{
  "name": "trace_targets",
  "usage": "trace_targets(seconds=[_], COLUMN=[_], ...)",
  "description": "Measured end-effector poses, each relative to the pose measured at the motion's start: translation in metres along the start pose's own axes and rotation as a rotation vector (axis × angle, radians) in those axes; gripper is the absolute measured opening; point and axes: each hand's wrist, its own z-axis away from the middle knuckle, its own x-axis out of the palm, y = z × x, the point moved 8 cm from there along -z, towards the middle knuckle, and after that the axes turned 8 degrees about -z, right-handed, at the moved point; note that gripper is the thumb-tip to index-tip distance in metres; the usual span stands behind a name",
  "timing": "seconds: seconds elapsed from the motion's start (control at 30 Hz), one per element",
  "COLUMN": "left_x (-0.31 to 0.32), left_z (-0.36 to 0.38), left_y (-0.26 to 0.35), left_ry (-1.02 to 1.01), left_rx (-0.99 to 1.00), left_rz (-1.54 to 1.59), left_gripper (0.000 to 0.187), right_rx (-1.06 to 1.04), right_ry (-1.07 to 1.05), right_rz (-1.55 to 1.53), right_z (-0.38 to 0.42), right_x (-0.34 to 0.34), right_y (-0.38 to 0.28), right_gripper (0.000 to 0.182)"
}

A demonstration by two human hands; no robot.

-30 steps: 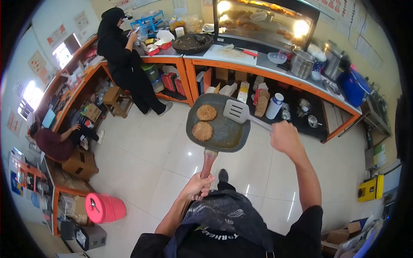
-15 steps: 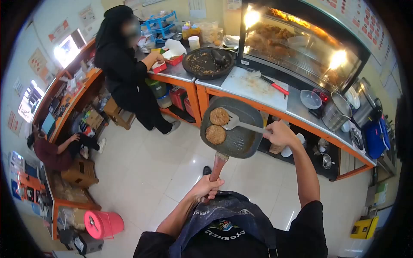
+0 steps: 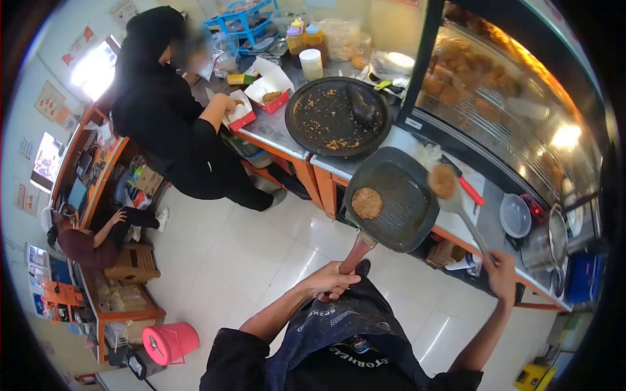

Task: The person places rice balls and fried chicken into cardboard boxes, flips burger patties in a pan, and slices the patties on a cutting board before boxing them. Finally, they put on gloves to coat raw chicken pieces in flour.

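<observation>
My left hand (image 3: 330,281) is wrapped round the handle of a square, dark frying pan (image 3: 407,225), held up in front of me. One browned patty (image 3: 367,203) lies in the pan's left part. In my right hand (image 3: 499,277) is the grey handle of a spatula (image 3: 471,225). A second patty (image 3: 443,181) rests on the spatula's blade, just right of the pan rim and above the counter; it is slightly blurred.
Close ahead are a round black tray (image 3: 313,133) with crumbs, a white cutting board (image 3: 417,140) and a red-handled knife (image 3: 471,191). A glass display case (image 3: 482,98) stands at right. At left, a co-worker (image 3: 166,130) handles a red-and-white food box (image 3: 242,118).
One patty has gone from the pan onto the spatula, which has swung right beyond the rim. The pan is nearer the counter. The co-worker's hand stays at the box.
</observation>
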Motion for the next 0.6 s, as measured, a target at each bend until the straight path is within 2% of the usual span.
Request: trace_targets(seconds=[0.03,0.13,0.23,0.33,0.37,0.47,0.5,0.6], left_x=[-0.003,-0.017,-0.024,-0.028,-0.029,-0.034,-0.035,-0.045], left_z=[-0.006,-0.025,-0.030,-0.038,-0.037,-0.039,-0.039,-0.044], left_y=[0.009,0.028,0.047,0.064,0.066,0.074,0.079,0.089], left_ry=[0.011,0.032,0.056,0.055,0.057,0.076,0.062,0.049], left_rx=[-0.009,-0.043,-0.059,-0.074,-0.083,-0.100,-0.104,-0.075], left_rz=[-0.039,-0.011,0.047,0.082,0.094,0.105,0.109,0.046], left_gripper=[0.029,0.029,0.027,0.028,0.028,0.026,0.027,0.028], right_rx=[0.027,-0.050,0.288,0.205,0.211,0.135,0.042,0.167], right_ry=[-0.007,0.254,-0.119,-0.246,-0.194,-0.028,0.058,0.098], right_rz=[0.050,0.088,0.194,0.275,0.278,0.266,0.427,0.624], right_z=[-0.003,-0.017,-0.052,-0.072,-0.074,-0.081,-0.081,-0.083], right_x=[-0.014,-0.038,-0.017,0.022,0.033,0.031,0.023,-0.013], right_y=[0.004,0.058,0.096,0.126,0.144,0.093,0.081,0.052], right_gripper=[0.030,0.028,0.026,0.024,0.024,0.025,0.025,0.024])
